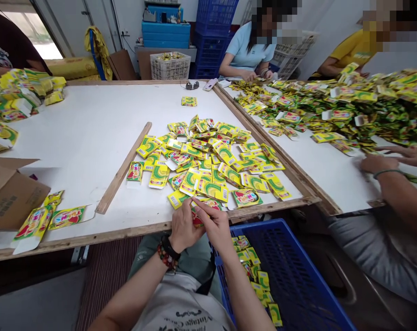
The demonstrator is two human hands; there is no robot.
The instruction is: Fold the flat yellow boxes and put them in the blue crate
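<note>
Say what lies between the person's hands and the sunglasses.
In the head view, beyond the left hand and right hand lies a pile of yellow boxes, then yellow packaging set apart near the sunglasses.

The small boxes (211, 189) look like thin printed card with a slight sheen. The smooth white worktop (80, 138) has a rough, matt wooden edging (132, 231). The carton (15, 197) at left is dull cardboard, the near crate (319, 294) plastic, the wrist beads (167, 260) glossy, the shirt (181, 299) soft matt cloth.

Yellow cartons (224, 152) with green swirls, white bench (87, 133)
Some cartons show red patches; the crate (319, 287) is blue, the wooden strip (124, 169) brown.
</note>
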